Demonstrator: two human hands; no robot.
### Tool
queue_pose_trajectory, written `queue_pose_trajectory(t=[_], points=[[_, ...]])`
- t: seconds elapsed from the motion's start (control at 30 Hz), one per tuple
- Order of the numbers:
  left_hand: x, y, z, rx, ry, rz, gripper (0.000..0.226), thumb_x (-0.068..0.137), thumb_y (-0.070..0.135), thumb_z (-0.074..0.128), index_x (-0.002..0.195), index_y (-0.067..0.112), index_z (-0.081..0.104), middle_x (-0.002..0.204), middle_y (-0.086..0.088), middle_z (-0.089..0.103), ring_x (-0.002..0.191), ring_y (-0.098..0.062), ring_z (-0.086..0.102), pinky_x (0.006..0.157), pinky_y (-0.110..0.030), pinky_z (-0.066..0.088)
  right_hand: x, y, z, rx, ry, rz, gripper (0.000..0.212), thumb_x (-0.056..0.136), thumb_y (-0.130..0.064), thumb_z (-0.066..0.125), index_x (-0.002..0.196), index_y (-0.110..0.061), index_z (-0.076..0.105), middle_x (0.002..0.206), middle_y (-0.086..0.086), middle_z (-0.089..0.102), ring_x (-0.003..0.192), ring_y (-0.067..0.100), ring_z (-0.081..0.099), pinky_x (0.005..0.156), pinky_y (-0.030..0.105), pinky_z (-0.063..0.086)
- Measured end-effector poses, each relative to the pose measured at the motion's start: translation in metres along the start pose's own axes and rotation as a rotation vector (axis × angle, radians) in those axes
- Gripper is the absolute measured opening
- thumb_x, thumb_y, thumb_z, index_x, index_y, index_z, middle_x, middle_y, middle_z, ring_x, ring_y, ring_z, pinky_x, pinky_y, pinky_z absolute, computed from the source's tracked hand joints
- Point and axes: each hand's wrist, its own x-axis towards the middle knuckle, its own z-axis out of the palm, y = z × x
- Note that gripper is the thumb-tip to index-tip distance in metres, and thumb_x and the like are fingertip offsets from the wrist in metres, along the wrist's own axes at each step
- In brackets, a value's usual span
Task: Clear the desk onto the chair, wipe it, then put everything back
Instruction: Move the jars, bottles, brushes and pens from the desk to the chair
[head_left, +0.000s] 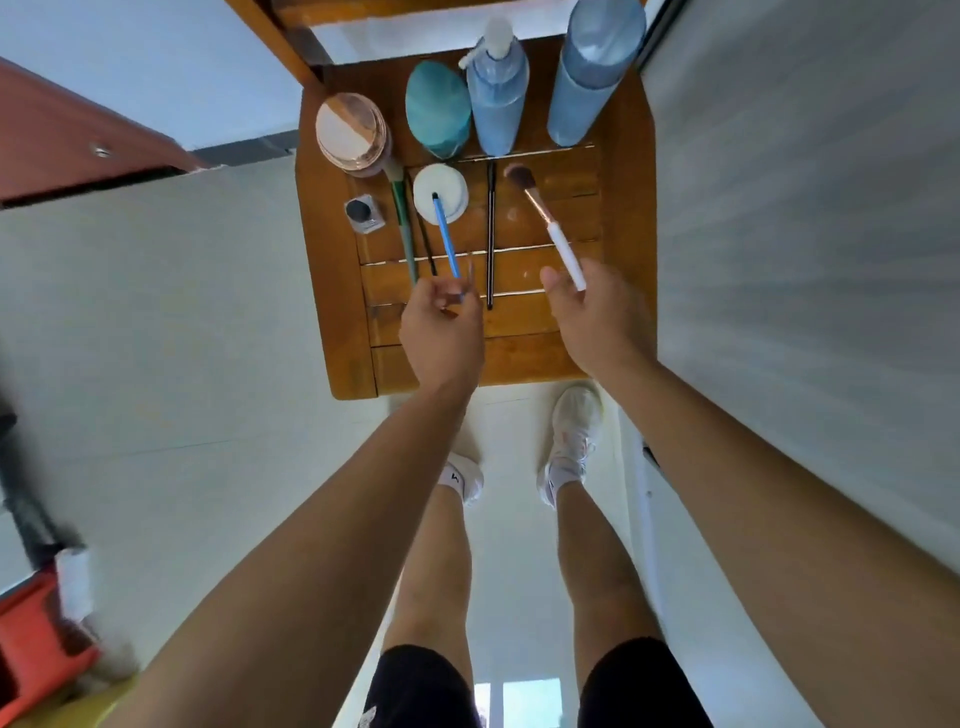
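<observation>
- Chair seat (618, 218) of slatted orange-brown wood lies straight below the camera, on pale floor tiles; the desk things stand and lie on it
- Left hand (441, 332) hovers over the near slats, fingers curled, pinching the near end of a blue pencil (445, 236); the pencil's dark tip reaches over a white round pad (447, 179); a thin silvery tool (470, 275) shows blurred at the same fingertips, and whether it is held I cannot tell
- Right hand (597, 322) is over the seat's right half; thumb and fingers grip the near end of a white-handled brush (558, 239), whose pinkish bristles point away toward the bottles; whether the bristles touch the wood I cannot tell
- Between the two hands a thin black brush (490, 234) lies along the slats
- Left of the pencil lie a green-handled brush (402, 218) and a thin black stick (426, 244), close beside each other; a small dark jar (363, 213) sits further left
- Along the far edge stand a pink round compact (350, 132), a teal bottle (438, 111), a blue pump bottle (497, 98) and a tall blue bottle (592, 73), in a row
- White shoes (574, 431) stand just before the chair
</observation>
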Motion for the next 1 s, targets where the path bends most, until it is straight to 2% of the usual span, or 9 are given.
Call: queue_pose_trajectory(t=[0.1,0.17,0.33,0.4,0.5,0.67,0.77,0.9,1.0], points=[[0.012,-0.008,0.005,0.073,-0.039,0.015,0.015,0.093,0.019,0.067,0.108,0.017,0.066,0.114,0.003,0.066,0.100,-0.009,0.060,0.073,-0.011,0.045,0.003,0.002,0.010,0.004,-0.068,-0.058,0.054,0.099,-0.057,0.047,0.142,-0.026,0.047,0.133,-0.002,0.060,0.109,0.017,0.063,0.080,0.033,0.057],[0.012,-0.014,0.001,0.114,-0.083,0.016,0.022,0.094,0.018,0.066,0.116,0.018,0.065,0.122,0.002,0.063,0.108,-0.011,0.058,0.078,-0.016,0.045,-0.001,0.003,0.011,-0.027,-0.118,-0.057,0.057,0.100,-0.052,0.048,0.150,-0.026,0.039,0.146,0.001,0.050,0.123,0.023,0.058,0.094,0.041,0.055],[0.000,-0.019,-0.020,0.192,-0.178,0.106,0.029,0.096,0.015,0.063,0.124,0.021,0.062,0.129,0.004,0.060,0.113,-0.007,0.051,0.080,-0.010,0.041,-0.012,-0.003,-0.007,-0.070,-0.187,-0.065,0.057,0.102,-0.048,0.046,0.154,-0.028,0.032,0.154,0.004,0.041,0.133,0.027,0.050,0.103,0.046,0.050],[-0.004,-0.016,-0.031,0.231,-0.186,0.167,0.030,0.096,0.015,0.061,0.126,0.021,0.061,0.131,0.003,0.060,0.115,-0.008,0.052,0.092,-0.022,0.049,-0.017,-0.010,-0.018,-0.048,-0.180,-0.068,0.057,0.103,-0.046,0.047,0.154,-0.028,0.030,0.156,0.003,0.038,0.136,0.027,0.048,0.105,0.047,0.049],[-0.013,-0.002,-0.050,0.298,-0.173,0.269,0.033,0.098,0.022,0.060,0.131,0.019,0.058,0.145,0.000,0.052,0.132,-0.017,0.048,0.108,-0.040,0.045,-0.029,-0.025,-0.040,-0.062,-0.127,-0.094,0.058,0.103,-0.045,0.047,0.155,-0.028,0.028,0.157,0.002,0.035,0.137,0.026,0.046,0.104,0.041,0.045],[-0.045,0.059,-0.100,0.381,-0.061,0.462,0.053,0.102,0.044,0.046,0.149,0.022,0.040,0.163,-0.002,0.025,0.149,-0.023,0.025,0.117,-0.046,0.031,-0.070,-0.067,-0.106,-0.081,0.014,-0.244,0.057,0.104,-0.048,0.042,0.155,-0.028,0.028,0.156,0.000,0.035,0.136,0.024,0.046,0.099,0.038,0.046],[-0.073,0.115,-0.151,0.315,0.031,0.512,0.058,0.103,0.047,0.040,0.154,0.024,0.029,0.165,-0.001,0.019,0.150,-0.023,0.022,0.119,-0.052,0.028,-0.098,-0.111,-0.160,-0.072,0.096,-0.389,0.056,0.104,-0.048,0.041,0.154,-0.025,0.030,0.154,0.001,0.038,0.136,0.022,0.045,0.101,0.040,0.049],[-0.116,0.183,-0.254,0.271,0.297,0.687,0.055,0.105,0.036,0.046,0.153,0.014,0.033,0.164,-0.010,0.022,0.151,-0.026,0.022,0.120,-0.048,0.026,-0.134,-0.199,-0.222,-0.049,0.158,-0.605,0.055,0.104,-0.048,0.040,0.154,-0.026,0.031,0.155,0.003,0.037,0.141,0.023,0.040,0.104,0.044,0.049],[-0.154,0.207,-0.348,0.275,0.529,0.778,0.054,0.105,0.034,0.043,0.153,0.008,0.034,0.162,-0.016,0.025,0.150,-0.030,0.024,0.120,-0.048,0.025,-0.174,-0.285,-0.250,0.015,0.190,-0.843,0.054,0.104,-0.049,0.039,0.152,-0.026,0.033,0.152,0.003,0.040,0.136,0.022,0.045,0.101,0.039,0.046]])
